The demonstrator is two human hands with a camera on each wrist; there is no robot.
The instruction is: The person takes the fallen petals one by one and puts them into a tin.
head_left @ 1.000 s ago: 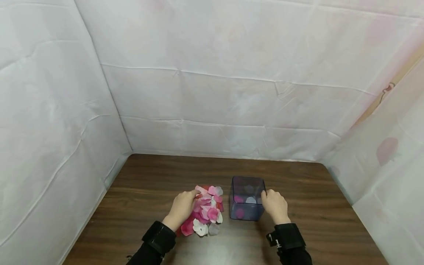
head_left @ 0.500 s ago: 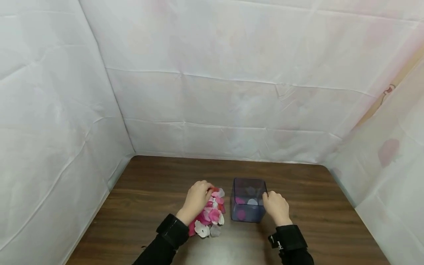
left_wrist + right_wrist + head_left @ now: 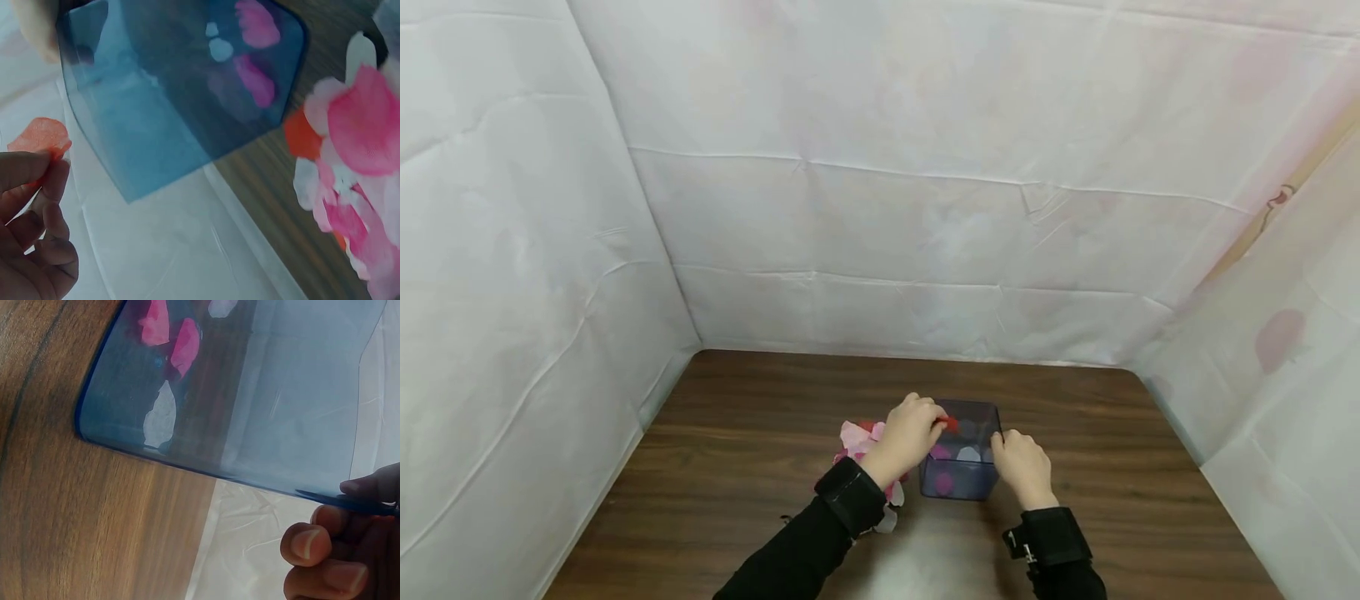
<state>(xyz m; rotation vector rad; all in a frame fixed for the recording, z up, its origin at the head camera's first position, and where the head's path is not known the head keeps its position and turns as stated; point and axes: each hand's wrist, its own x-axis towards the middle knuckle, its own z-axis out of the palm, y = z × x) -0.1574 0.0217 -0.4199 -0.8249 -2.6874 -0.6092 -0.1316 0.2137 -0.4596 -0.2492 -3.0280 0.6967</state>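
Note:
Between thumb and fingertips, my left hand [image 3: 910, 429] pinches a red petal [image 3: 41, 136] at the left edge of the see-through bluish box [image 3: 958, 482]. In the left wrist view that petal stands up from the fingertips, near the box rim. My right hand [image 3: 1024, 467] grips the box's right wall at the rim, thumb on one side and fingers on the other, as the right wrist view shows. Pink and white petals [image 3: 185, 347] lie at the bottom of the box. Left of it is a pile of pink, white and red petals [image 3: 362, 125], partly hidden by my left arm in the head view.
A dark brown wooden table [image 3: 737, 442] carries everything. White cloth [image 3: 880, 225] hangs behind it and along both sides. Black bands [image 3: 850, 497] sit around both wrists.
My left hand has moved right from the petal pile to the box, carrying a red petal picked from it. My right hand keeps its hold on the box.

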